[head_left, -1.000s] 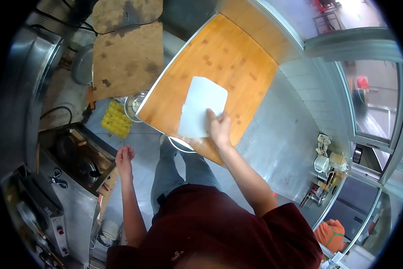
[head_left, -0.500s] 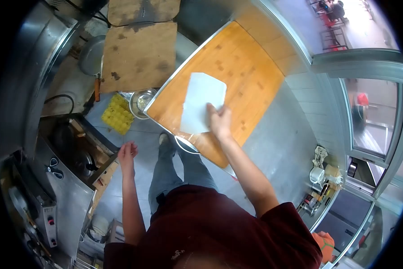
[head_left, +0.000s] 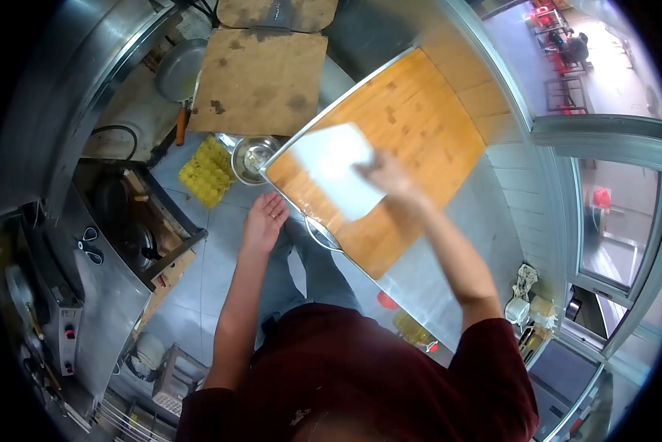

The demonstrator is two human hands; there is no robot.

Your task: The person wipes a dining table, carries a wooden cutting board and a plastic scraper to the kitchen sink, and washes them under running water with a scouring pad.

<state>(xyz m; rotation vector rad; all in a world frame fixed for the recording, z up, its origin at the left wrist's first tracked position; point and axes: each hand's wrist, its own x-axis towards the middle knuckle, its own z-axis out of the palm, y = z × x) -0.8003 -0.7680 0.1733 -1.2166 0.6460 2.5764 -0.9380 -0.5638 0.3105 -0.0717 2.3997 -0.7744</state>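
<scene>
Over wooden board, white sheet, glare-lit

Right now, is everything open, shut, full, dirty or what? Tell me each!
Right hand, closed on the white sheet.
White sheet, held, over the wooden board.
Wooden board, partly covered.
Left hand, loosely curled, nothing seen in it.
Metal bowl, uncovered.
Pan, uncovered.
Box, open on top.
Scissors, lying down, open or shut unclear.
Brown board, stained.
Yellow tray, can't tell if empty.

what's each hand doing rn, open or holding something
Left hand: open, fingers loosely bent, nothing seen in it.
Right hand: closed on the edge of the flat white sheet, blurred.
</scene>
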